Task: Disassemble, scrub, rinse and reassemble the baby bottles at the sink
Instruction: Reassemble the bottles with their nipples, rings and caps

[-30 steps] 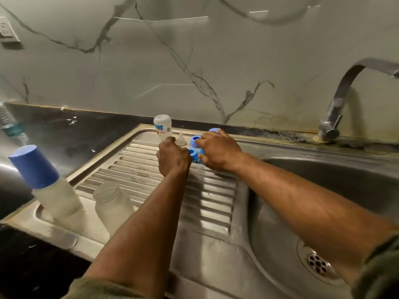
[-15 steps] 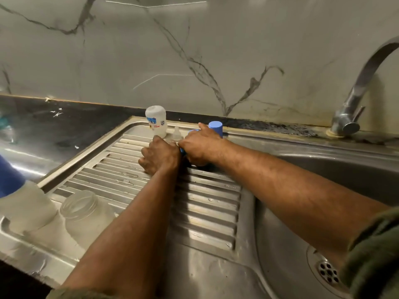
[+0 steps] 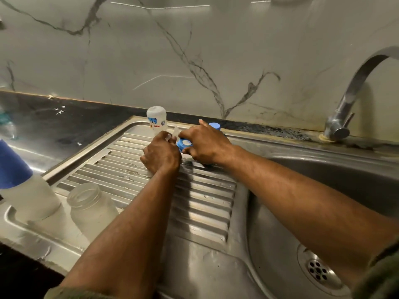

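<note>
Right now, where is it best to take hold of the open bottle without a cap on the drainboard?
Probably round the body of the open bottle, just below the threaded neck, coming from its right side: it stands upright, mouth up, and the capped bottle stands close on its left.

Marble wall (image 3: 216,50) — dark countertop (image 3: 64,124).

Left hand (image 3: 160,155) covers whatever its curled fingers grip. Right hand (image 3: 205,143) hides most of the blue ring (image 3: 184,144) and cap (image 3: 214,125). Tap (image 3: 354,91) spout and capped bottle (image 3: 19,186) run off frame. Bottle (image 3: 157,119) label's too small to read.
</note>
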